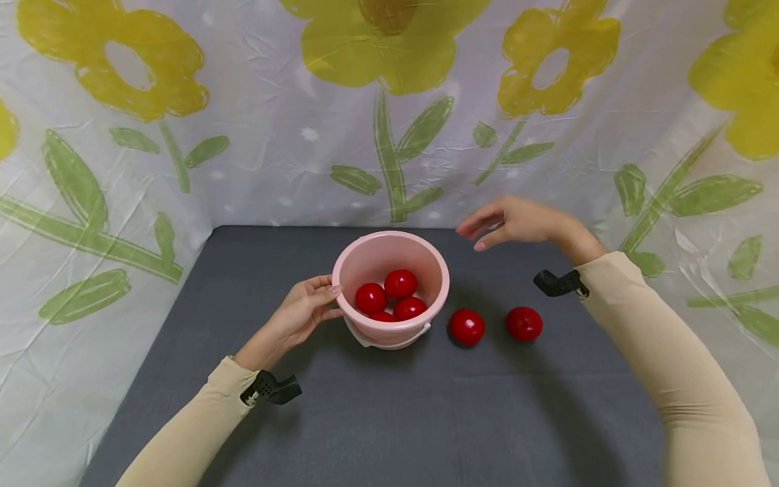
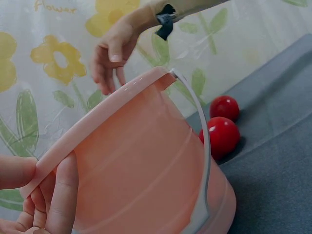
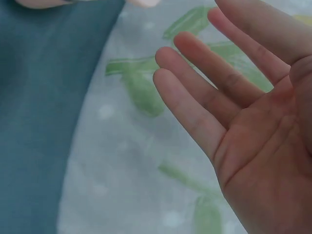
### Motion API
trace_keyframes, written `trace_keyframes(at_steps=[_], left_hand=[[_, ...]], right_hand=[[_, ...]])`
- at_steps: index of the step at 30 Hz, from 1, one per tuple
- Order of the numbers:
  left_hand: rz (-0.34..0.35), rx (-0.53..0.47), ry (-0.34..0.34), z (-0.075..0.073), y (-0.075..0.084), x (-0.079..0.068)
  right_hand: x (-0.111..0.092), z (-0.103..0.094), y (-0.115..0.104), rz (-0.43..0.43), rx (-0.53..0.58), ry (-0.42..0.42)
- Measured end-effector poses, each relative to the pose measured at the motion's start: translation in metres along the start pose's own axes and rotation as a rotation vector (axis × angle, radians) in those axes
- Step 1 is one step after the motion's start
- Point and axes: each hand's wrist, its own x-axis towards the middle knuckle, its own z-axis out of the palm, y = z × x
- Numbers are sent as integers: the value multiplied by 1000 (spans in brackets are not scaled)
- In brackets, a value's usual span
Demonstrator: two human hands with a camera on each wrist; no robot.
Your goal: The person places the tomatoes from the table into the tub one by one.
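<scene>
Left hand [image 1: 301, 310] grips a pink bucket [image 1: 389, 251] with red fruits in it

The bucket is on a dark grey table [image 1: 377, 426], near the middle of the head view, its mouth facing up toward the camera. Four round red fruits [image 1: 400, 284] show inside it, grouped close together at the bottom; the frontmost is partly hidden by the rim. A pale handle [image 2: 206, 146] hangs down along the outside of the bucket. The left hand is clamped on the left part of the rim, its thumb on one side and its fingers on the other.

On the table to the right of the bucket sit two more red fruits [image 1: 466, 327], the nearer just beside the bucket and the other a little farther right, apart from it.

The right hand [image 1: 514, 220] hangs in the air to the right of the bucket, above the far part of the table. Its fingers are apart and loosely bent, the palm bare in the right wrist view.

Both arms wear beige sleeves [image 1: 657, 358], with a black device [image 1: 272, 388] at each wrist. Behind the table hangs a whitish cloth [image 1: 262, 182] printed with yellow flowers and green leaves.
</scene>
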Motion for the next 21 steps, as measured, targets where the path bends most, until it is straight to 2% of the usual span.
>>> trace_keyframes(at_steps=[6, 13, 18, 21], left_hand=[[3, -13, 2, -1, -1, -1], [4, -12, 9, -2, -3, 1], [10, -19, 2, -2, -3, 1], [13, -26, -4, -2, -3, 1]], right_hand=[[-13, 24, 32, 13, 91, -26], [-16, 70, 65, 37, 203, -51], [-18, 102, 84, 0, 214, -55], [-19, 118, 90, 12, 226, -54]])
